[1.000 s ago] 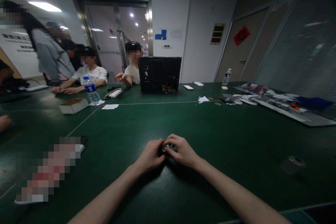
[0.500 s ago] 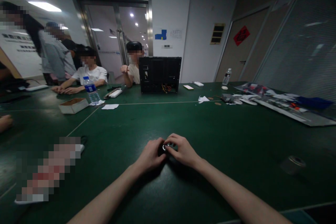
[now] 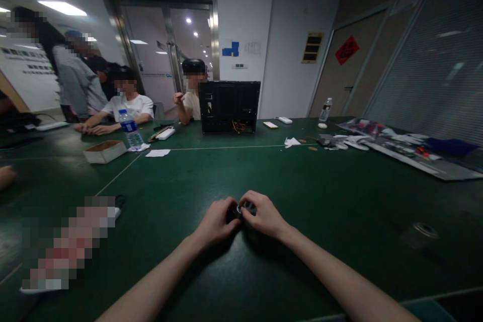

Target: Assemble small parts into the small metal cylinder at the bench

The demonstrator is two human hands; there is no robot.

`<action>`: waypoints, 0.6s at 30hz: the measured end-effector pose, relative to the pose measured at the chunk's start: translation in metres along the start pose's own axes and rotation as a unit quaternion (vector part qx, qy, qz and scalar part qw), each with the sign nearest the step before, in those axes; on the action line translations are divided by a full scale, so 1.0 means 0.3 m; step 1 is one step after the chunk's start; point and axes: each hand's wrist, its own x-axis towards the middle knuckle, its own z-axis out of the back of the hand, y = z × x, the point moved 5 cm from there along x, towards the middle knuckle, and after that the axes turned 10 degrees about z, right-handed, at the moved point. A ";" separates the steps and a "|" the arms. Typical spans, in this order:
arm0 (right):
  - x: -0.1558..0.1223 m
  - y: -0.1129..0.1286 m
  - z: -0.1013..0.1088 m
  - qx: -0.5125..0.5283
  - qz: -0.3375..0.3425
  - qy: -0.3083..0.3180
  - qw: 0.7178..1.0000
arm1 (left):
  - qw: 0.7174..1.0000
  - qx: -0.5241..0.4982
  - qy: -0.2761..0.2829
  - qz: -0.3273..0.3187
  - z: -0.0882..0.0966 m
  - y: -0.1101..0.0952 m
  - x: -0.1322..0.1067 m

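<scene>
My left hand (image 3: 217,222) and my right hand (image 3: 263,215) meet over the green tabletop (image 3: 196,171). Between them is a small dark object with a shiny pale ring (image 3: 238,209); its kind cannot be made out. Curled left fingers and thumb grip its dark side. On the ring side, the right thumb and forefinger pinch it, the other right fingers bent behind. Most of the object is hidden by my fingers.
A metal cylinder (image 3: 420,235) stands at the right. On the left lie a blurred-out long item (image 3: 71,246), an open box (image 3: 105,152) and a water bottle (image 3: 130,131). A black computer case (image 3: 230,108) stands at the back, near seated people.
The ringed end has turned slightly and shifted a little right with my fingertips. Both hands keep their hold on the small object, and the forearms stay almost in place.
</scene>
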 end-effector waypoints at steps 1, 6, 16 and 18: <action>0.000 0.002 -0.001 0.004 0.005 0.004 1.000 | 1.000 -0.001 0.001 -0.002 -0.001 0.000 0.000; -0.002 0.004 -0.004 0.029 0.024 0.013 0.999 | 1.000 0.007 -0.008 -0.016 -0.011 0.013 0.005; -0.007 0.015 -0.025 0.030 0.067 0.049 0.996 | 0.999 0.001 -0.012 -0.039 -0.022 0.016 0.015; -0.007 0.020 -0.023 0.030 0.067 0.050 0.996 | 0.999 0.001 -0.009 -0.043 -0.022 0.015 0.013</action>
